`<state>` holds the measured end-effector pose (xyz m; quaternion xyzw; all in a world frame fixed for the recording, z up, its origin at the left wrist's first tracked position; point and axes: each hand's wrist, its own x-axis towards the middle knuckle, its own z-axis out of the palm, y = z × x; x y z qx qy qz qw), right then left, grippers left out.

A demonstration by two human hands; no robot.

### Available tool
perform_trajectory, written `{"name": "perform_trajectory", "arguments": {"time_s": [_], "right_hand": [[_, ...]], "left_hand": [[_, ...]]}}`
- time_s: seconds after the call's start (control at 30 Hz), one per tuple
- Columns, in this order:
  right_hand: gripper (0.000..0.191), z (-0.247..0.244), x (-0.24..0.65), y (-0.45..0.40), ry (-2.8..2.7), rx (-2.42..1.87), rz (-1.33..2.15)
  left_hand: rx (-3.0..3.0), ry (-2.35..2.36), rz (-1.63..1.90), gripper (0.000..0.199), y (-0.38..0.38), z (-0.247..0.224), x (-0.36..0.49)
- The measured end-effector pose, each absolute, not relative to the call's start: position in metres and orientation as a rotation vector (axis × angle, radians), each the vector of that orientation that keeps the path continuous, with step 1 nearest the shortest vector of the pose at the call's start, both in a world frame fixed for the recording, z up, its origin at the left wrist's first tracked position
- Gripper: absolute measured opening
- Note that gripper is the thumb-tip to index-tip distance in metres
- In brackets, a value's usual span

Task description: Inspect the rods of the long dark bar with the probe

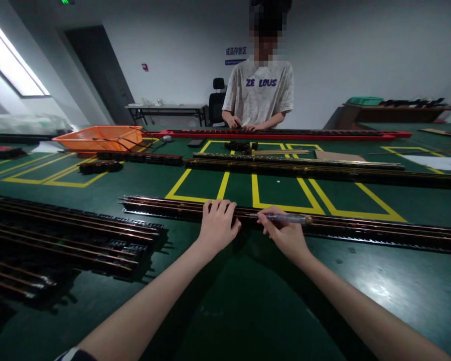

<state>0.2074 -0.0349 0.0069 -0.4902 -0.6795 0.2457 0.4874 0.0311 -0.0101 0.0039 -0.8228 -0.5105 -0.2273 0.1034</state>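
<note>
A long black rail point(172, 206) with copper-coloured strips along it lies across the green table in front of me. My left hand point(218, 223) is closed over the rail, fingers across its top and thumb on the near side. Just to the right, my right hand point(285, 233) grips a screwdriver point(293, 219) with a clear handle. Its shaft points left and lies low over the strips, towards my left hand. Whether its tip touches a screw is too small to tell.
Several similar rails point(59, 235) lie at the left. Beyond mine are another long rail point(323, 173), an orange basket point(97, 140), a phone-like dark object point(196, 143) and yellow tape lines. A co-worker point(258, 95) stands across the table, hands at a red rail point(323, 134).
</note>
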Motion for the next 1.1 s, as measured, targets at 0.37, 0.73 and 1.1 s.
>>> {"name": "perform_trajectory", "arguments": {"time_s": [0.37,0.73,1.1], "right_hand": [[0.024,0.0066,0.2088,-0.0346,-1.686,-1.214,0.588],[0.025,0.005,0.2089,-0.0334,-1.683,-1.224,0.584],[0.024,0.0078,0.2087,-0.0351,-1.684,-1.212,0.603]], "left_hand": [[-2.455,-1.493,-0.691,0.029,-0.0092,0.0038,0.0312],[-2.46,-1.492,-0.69,0.029,-0.0089,0.0049,0.0297],[-2.461,-1.496,-0.676,0.029,-0.0086,0.0046,0.0296]]}}
